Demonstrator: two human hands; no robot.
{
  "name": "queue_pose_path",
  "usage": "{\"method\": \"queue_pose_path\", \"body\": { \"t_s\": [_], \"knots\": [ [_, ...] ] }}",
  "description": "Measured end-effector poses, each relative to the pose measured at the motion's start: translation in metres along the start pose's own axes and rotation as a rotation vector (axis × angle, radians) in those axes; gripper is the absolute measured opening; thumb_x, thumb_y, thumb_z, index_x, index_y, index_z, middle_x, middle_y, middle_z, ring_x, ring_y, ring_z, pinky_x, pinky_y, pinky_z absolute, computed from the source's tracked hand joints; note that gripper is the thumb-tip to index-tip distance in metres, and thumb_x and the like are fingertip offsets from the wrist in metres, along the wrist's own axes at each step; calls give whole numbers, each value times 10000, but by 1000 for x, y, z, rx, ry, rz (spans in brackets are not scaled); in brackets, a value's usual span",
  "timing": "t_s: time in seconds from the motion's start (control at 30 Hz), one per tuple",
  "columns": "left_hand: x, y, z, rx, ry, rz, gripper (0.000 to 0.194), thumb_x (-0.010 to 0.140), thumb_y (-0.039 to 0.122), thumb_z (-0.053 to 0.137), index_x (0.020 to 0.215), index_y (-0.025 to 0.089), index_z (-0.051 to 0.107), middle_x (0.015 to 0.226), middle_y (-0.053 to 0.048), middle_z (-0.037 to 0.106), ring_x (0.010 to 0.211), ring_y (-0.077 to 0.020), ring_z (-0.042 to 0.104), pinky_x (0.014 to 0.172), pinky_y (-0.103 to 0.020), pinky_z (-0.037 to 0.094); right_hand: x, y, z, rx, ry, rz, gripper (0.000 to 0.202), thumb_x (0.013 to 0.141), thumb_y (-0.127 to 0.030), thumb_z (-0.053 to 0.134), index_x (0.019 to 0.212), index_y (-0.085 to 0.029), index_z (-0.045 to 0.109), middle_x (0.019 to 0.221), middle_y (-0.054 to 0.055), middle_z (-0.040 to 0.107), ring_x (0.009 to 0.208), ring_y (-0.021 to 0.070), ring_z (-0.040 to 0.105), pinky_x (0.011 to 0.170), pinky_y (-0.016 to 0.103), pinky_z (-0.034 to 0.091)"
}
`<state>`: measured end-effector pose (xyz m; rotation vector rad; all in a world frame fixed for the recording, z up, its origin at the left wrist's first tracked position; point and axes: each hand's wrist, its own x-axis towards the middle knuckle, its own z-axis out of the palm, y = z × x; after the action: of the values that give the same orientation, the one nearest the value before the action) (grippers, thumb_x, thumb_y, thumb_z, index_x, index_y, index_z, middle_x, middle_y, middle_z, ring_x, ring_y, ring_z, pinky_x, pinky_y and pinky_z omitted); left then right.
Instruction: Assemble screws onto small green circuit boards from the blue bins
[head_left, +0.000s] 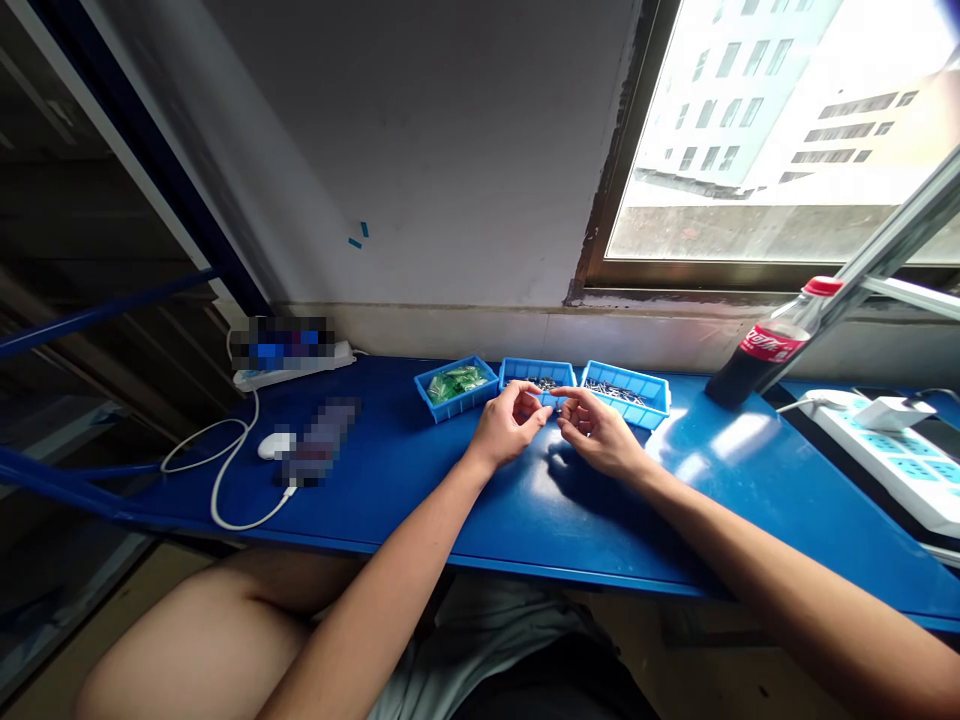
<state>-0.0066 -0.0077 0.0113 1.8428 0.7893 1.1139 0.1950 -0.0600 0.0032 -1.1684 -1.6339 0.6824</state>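
While the left hand [510,428] and right hand [600,432] face each other before the middle blue tray [538,368], I judge close fingertip work in hand, calling next for steady control. What looks like a small dark piece [556,410] lies between them; whether either grip pinches it, I cannot tell.

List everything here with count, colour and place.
Table: one, blue, centre
Trays: three, blue, table's back
Green pieces: uncountable, green, left tray
Small parts: many, dark and silvery, other trays
Bottle: one, dark, red-capped, right
Power strips: two, white, either side
Long cable: one, white, left
Rounded item: one, white, left
Blurred objects: two, unclear, left
Tape bits: two, blue, wall
Window: one, brown-framed, right
Bars: several, blue, left
Metal frame: one, silvery, right
Left hand: one, bare, near trays
Right hand: one, bare, near trays
Arms: two, bare, below
Knee: one, bare, lower left
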Motion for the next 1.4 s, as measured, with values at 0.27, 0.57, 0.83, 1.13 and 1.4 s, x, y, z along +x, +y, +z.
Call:
{"method": "queue_pose_path", "body": {
  "t_s": [0.27, 0.57, 0.83, 1.13, 1.4],
  "knots": [
    [-1, 1, -3, 15, -176, -160, 439, 1022, 559, 619, 872, 163, 734, 779, -59, 791, 586, -147, 694, 587, -251, 518, 0, 6, -2, -235, 143, -122, 208, 985, -493, 715, 1000, -291, 760, 927, 71, 771, 805, 255, 701, 678, 402, 571],
    [6, -10, 0, -332, -199, -285, 407, 899, 503, 786, 1047, 128, 845, 1079, -162, 833, 856, -227, 782, 650, -271, 561, -1, -5, -2, -159, 119, -151, 194, 957, -515, 750, 946, -325, 788, 903, 72, 764, 817, 268, 688, 666, 424, 599],
    [5, -5, -2, -509, -176, -419, 425, 843, 494, 869, 1035, 115, 856, 1052, -162, 825, 824, -173, 747, 675, -247, 527, -4, 0, -2, -152, 86, -217, 142, 956, -435, 769, 1035, -331, 821, 1062, 96, 780, 852, 271, 722, 751, 468, 643],
    [7, -7, -2, -459, -45, -284, 444, 946, 539, 764, 1143, 141, 771, 1110, -143, 829, 1008, -265, 801, 878, -383, 656, -3, -13, 0, -87, 78, -189, 209, 971, -488, 755, 1068, -312, 811, 1088, 104, 781, 953, 293, 736, 747, 448, 649],
    [3, -15, 0, -150, -135, -102, 307, 958, 396, 752, 1135, 159, 832, 1008, -107, 833, 887, -234, 793, 858, -366, 648, -1, -6, -4, 78, 75, 7, 354, 940, -590, 772, 1106, -278, 789, 973, 80, 767, 874, 259, 732, 717, 389, 618]
  ]
}}
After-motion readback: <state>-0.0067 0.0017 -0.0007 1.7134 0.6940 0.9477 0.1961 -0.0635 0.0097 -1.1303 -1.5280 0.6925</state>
